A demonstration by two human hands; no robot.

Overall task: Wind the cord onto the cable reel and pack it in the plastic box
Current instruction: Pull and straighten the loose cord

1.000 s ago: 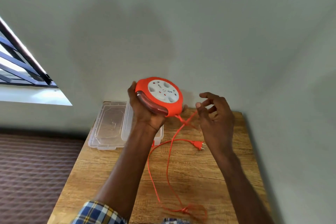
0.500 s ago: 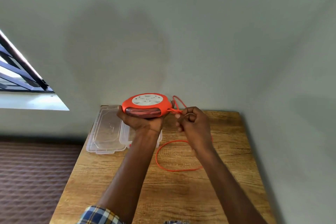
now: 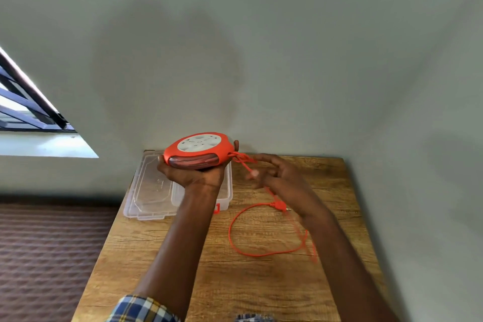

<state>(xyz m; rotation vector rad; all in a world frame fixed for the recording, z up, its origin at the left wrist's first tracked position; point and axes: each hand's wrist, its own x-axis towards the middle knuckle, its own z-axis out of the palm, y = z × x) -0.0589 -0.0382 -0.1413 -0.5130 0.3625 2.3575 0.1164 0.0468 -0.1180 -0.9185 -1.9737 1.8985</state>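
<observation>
Winding calls for a firm grip on a rigid, probably light cable reel; the left hand cups its underside, fingers wrapped onto the rim, above the open plastic box. The cord is thin and limp and likely to tangle, so take it just beside the reel outlet. The right hand is blurred there, fingers loosely spread around the cord; actual contact cannot be confirmed. Orange housing, white socket face; the plug lies below the right hand.

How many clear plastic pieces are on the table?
2. The box sits at the table's far left, partly hidden behind the left hand holding the reel. Its lid lies flat against the box's left side.
</observation>
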